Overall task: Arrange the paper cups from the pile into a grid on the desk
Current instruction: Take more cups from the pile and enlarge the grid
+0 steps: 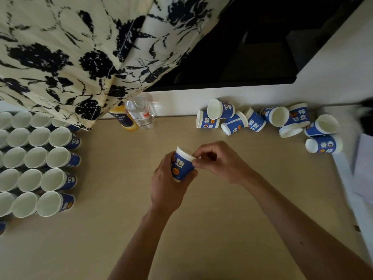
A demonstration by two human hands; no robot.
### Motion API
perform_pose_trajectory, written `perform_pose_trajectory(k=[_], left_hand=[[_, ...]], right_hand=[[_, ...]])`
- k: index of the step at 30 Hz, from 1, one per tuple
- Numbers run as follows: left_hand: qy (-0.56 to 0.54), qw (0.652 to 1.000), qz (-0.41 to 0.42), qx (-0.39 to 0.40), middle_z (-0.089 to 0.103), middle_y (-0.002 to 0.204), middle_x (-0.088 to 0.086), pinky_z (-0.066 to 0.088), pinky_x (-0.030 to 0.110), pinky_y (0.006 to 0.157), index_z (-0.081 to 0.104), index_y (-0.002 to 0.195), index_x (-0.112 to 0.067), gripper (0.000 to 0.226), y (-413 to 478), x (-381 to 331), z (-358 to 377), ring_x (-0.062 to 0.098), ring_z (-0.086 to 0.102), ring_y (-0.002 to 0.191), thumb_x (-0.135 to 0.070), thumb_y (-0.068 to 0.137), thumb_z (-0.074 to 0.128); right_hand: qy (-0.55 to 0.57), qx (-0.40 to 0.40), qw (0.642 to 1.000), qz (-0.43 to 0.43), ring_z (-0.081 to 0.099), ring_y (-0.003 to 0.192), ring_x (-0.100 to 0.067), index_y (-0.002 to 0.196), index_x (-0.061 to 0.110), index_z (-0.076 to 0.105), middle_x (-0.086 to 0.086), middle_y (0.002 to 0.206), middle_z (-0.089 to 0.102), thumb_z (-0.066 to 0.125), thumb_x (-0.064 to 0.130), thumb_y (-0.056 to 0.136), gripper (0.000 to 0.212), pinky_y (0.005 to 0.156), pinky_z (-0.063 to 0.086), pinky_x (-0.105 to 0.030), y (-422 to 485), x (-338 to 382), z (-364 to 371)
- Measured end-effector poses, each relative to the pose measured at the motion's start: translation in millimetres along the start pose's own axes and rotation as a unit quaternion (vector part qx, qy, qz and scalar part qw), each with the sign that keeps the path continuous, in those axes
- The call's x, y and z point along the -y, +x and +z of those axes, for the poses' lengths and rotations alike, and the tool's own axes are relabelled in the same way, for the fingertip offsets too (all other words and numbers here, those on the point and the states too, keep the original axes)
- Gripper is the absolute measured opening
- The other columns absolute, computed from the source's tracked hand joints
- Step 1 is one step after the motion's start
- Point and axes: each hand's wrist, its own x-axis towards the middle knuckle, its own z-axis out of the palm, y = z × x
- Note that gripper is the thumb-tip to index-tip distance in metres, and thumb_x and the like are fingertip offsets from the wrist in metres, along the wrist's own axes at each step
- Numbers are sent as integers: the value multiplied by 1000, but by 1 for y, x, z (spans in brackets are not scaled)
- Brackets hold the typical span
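Note:
My left hand point(166, 186) grips a blue paper cup point(182, 165) around its body, above the middle of the desk. My right hand point(218, 161) pinches the cup's white rim with thumb and fingertips. At the far right lies a loose pile of the same blue cups point(254, 120), most on their sides. A grid of upright cups point(36, 158) in several rows stands at the left edge, its far rows partly hidden by a curtain.
A floral curtain point(70, 53) hangs over the back left. Two bottles, one clear point(141, 114) and one orange point(123, 120), stand at the back of the tan desk point(121, 209). White paper point(363, 168) lies at the right edge. A dark screen point(252, 47) is behind.

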Motion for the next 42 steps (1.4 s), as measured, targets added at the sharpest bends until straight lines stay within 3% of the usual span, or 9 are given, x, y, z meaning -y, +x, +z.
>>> perform_pose_trajectory(k=[3,7,11,17,21,25,32,37,42], left_hand=[[-18,999,-20,-29,66,90,-18,42,5,63,59,114,-26,50,-3,-4,2,-6,62,79,-21,72,87],[-58,995,-58,-60,69,92,-15,46,8,64,61,117,-23,52,-12,-4,0,-1,64,81,-19,72,87],[-85,991,-70,-73,70,93,-15,48,11,66,61,116,-24,51,-27,-3,-2,3,66,83,-17,73,86],[-87,988,-78,-100,70,94,-17,51,14,67,61,117,-28,53,-49,2,-6,7,68,84,-17,72,87],[-78,986,-86,-117,68,93,-22,48,10,66,60,116,-30,53,-61,6,-10,4,67,86,-19,72,87],[-73,984,-93,-130,68,95,-22,49,18,68,59,118,-31,54,-71,9,-12,4,67,87,-22,73,87],[-74,980,-103,-156,69,93,-20,48,13,66,61,115,-28,50,-100,13,-12,5,66,84,-20,73,87],[-82,975,-114,-171,69,90,-16,48,24,65,62,111,-30,48,-134,21,-16,8,64,78,-19,73,87],[-101,972,-118,-174,68,92,-18,47,26,66,61,112,-31,52,-173,39,-31,4,61,77,-15,71,88]], right_hand=[[25,-91,995,-24,46,65,-8,110,22,70,7,71,52,77,16,86,26,63,39,-22,5,-19,-24],[-168,-332,928,-18,52,92,-13,127,18,55,-2,102,55,77,15,76,56,79,46,-29,38,-73,-57],[-340,-335,878,24,50,117,-30,136,14,46,-9,125,51,80,18,66,78,93,45,-44,84,-108,-73],[-441,-321,838,22,52,111,-31,122,14,51,-9,120,54,85,21,62,69,85,45,-44,124,-125,-70],[-441,-328,835,4,53,112,-32,120,15,52,-9,119,56,88,27,64,68,87,44,-44,132,-124,-69],[-426,-357,830,-38,56,108,-31,117,15,53,-8,115,58,86,34,66,63,84,43,-42,121,-122,-69],[-301,-420,852,-85,55,108,-29,117,13,56,-6,113,58,77,40,70,58,85,37,-37,71,-106,-65],[-216,-442,870,-41,55,112,-27,118,13,55,-4,113,62,72,46,66,64,85,40,-39,13,-103,-37],[-112,-419,901,2,60,104,-22,115,22,54,4,111,59,87,31,63,62,93,48,-50,-59,-94,25]])
